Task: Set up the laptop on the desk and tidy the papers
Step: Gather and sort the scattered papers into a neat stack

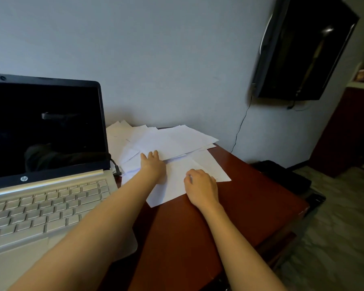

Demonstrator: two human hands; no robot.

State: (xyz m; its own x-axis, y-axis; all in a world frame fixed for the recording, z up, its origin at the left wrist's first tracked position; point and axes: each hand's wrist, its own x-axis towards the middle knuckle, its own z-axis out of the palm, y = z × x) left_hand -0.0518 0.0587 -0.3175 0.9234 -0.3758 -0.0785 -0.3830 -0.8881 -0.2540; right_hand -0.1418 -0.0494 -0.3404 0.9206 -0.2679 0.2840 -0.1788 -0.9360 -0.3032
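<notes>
A silver laptop point(42, 198) stands open on the left of the reddish-brown desk point(250, 198), its screen dark. Several white paper sheets point(168, 141) lie scattered behind and to the right of it, reaching the wall. My left hand point(152, 165) lies flat on the sheets, fingers stretched toward the pile. My right hand point(201, 186) rests on the nearest sheet point(172, 190), fingers curled down onto the paper; whether it pinches the sheet is unclear.
A dark cable point(116, 166) plugs into the laptop's right side. A black television point(301, 49) hangs on the wall at upper right, its cord running down. A dark bag point(282, 175) sits on the floor beside the desk's right edge.
</notes>
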